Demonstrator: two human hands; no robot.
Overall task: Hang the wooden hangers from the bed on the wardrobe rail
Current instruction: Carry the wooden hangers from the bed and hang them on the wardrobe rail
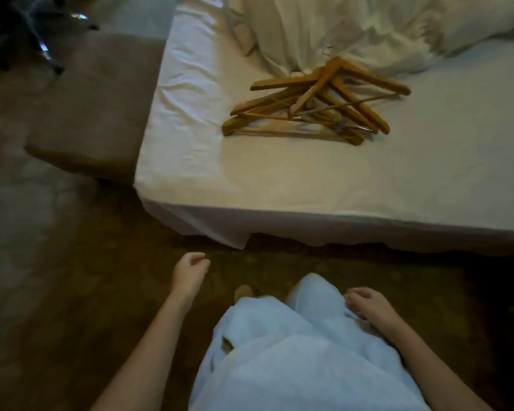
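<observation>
Wooden hangers (315,105) lie in a loose, crossed heap on the bed (279,185), on the white sheet just in front of the crumpled duvet (353,31), with their bars and arms tangled over one another. The person stands on the dark carpet (86,277) at the foot of the bed, well apart from the pile. The left hand (190,269) hangs low with its fingers loosely curled and nothing in it; the right hand (368,304) rests beside the pale trousers (279,351), also slack and empty. None of the hangers is picked up yet, and the wardrobe rail is nowhere in view. The step in hand looks like the reach for the pile, and it would go best by stepping closer, then lifting the topmost hanger by its neck so the hooks underneath do not snag and drag the others across the sheet.
</observation>
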